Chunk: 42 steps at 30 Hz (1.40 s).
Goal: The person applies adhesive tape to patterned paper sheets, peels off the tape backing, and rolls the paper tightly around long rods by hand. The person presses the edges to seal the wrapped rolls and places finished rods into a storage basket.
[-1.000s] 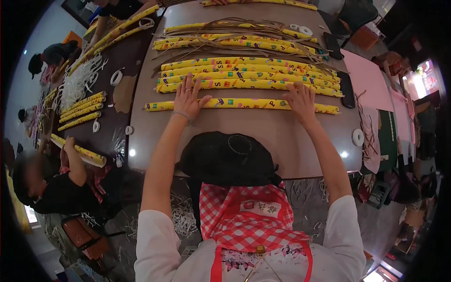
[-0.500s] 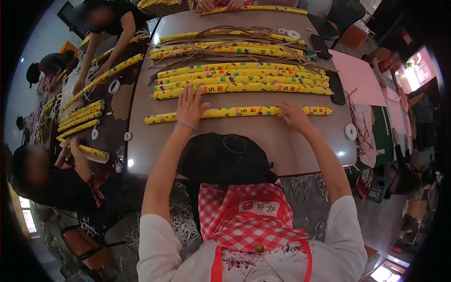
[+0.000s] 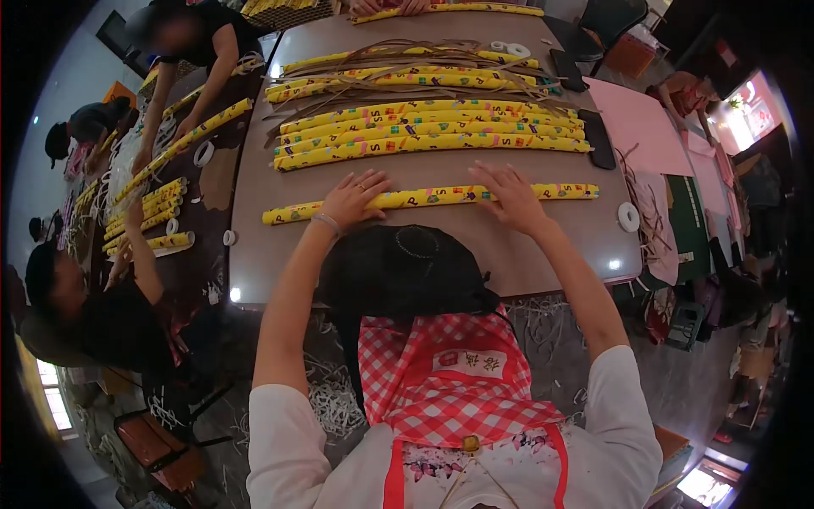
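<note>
left hand (image 3: 356,198) and right hand (image 3: 512,200) laid over one long slim yellow printed tube (image 3: 437,198)

left hand: palm down, fingers stretched out and only slightly apart, lying across the tube left of its middle. right hand: also palm down, fingers straight and a little spread, over the tube right of its middle. no pinch visible on either; undersides hidden. tube lies crosswise on the smooth grey-brown table (image 3: 560,246) under both hands, middle section bare between them, one end sticking out past each hand.

just beyond the hands: row of matching yellow printed tubes (image 3: 432,136), side by side, parallel. farther out: more yellow tubes with long thin brown strips (image 3: 373,90) tangled over them. right of the right hand: white ring-shaped tape roll (image 3: 628,217) near the table edge; farther ahead on that side, flat black rectangular object (image 3: 597,141). left of the left hand: small white roll (image 3: 229,238). farthest ahead of both hands: a co-worker's hands (image 3: 414,7) at another yellow tube (image 3: 475,9).
</note>
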### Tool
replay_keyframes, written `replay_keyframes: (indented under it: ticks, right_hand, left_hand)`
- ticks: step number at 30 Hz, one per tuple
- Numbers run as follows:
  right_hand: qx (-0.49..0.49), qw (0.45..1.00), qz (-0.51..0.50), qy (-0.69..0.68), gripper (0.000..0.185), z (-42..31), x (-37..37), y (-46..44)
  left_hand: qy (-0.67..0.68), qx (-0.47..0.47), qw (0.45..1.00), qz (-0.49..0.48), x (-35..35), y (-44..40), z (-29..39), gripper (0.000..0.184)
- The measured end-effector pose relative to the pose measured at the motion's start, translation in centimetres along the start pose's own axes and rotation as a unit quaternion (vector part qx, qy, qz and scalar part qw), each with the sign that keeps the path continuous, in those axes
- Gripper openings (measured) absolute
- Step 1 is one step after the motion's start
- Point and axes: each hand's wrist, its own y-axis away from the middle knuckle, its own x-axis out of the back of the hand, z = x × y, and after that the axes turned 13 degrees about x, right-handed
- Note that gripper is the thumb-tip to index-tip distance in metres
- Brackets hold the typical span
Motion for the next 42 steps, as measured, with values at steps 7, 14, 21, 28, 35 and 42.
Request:
replay_keyframes:
  ticks: [7,14,21,28,35,42]
  right_hand:
    - [0.094,0.989,0.012,0.11,0.048,-1.2,-5.6,-2.3]
    - [0.129,0.988,0.089,-0.008,0.049,-4.1,-5.0,-2.4]
    - [0.025,0.993,0.052,0.104,0.047,-4.2,-5.3,-1.5]
    - [-0.145,0.966,-0.006,0.213,0.049,2.4,-0.9,8.2]
    - [-0.278,0.907,-0.055,0.311,0.05,7.3,1.0,13.9]
    - [-0.392,0.87,0.0,0.299,0.064,8.0,-0.8,13.8]
  left_hand:
    - [0.037,0.037,0.997,-0.054,1.0,0.1,0.4,0.063]
    - [0.058,0.032,0.996,-0.054,0.2,-0.4,-0.1,0.062]
    - [0.07,0.032,0.996,-0.044,0.4,-0.3,0.0,0.061]
    - [0.081,0.027,0.995,-0.056,0.3,-0.4,-0.2,0.062]
    - [0.069,0.031,0.995,-0.06,0.2,-0.5,-0.2,0.063]
    - [0.066,0.035,0.994,-0.073,1.0,-0.5,0.2,0.063]
